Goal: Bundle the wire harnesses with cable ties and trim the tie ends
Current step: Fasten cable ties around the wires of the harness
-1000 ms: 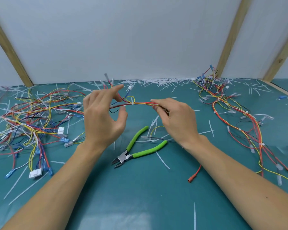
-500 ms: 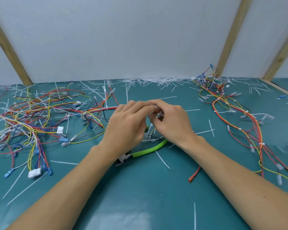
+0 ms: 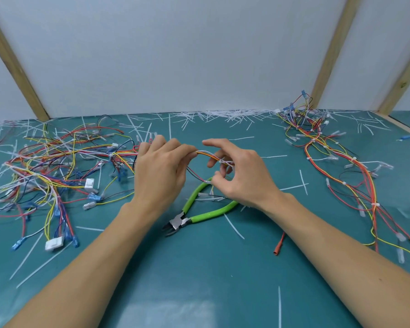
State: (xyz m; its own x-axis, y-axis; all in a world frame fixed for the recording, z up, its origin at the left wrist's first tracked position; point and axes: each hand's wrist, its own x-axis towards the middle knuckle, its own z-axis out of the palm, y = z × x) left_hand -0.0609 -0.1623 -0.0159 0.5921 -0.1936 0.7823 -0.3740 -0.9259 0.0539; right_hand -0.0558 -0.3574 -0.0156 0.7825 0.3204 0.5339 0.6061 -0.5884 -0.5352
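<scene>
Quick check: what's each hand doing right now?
Left hand: pinches the wire bundle at its fingertips.
Right hand: holds the same bundle near its white cable tie, index finger raised.

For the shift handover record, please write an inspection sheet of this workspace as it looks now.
Surface: teal mat, littered with white offcuts.
Job's things: wire bundle held above the mat, a white cable tie around it; green-handled cutters lying below the hands, untouched.
Clutter: trimmed tie ends heaped along the back wall; red terminal lead near the right forearm.
Grippers: left hand grips the bundle; right hand pinches it at the tie.
Cables: loose harness pile left; tied harnesses right.
Surroundings: white wall panels, wooden battens.
</scene>
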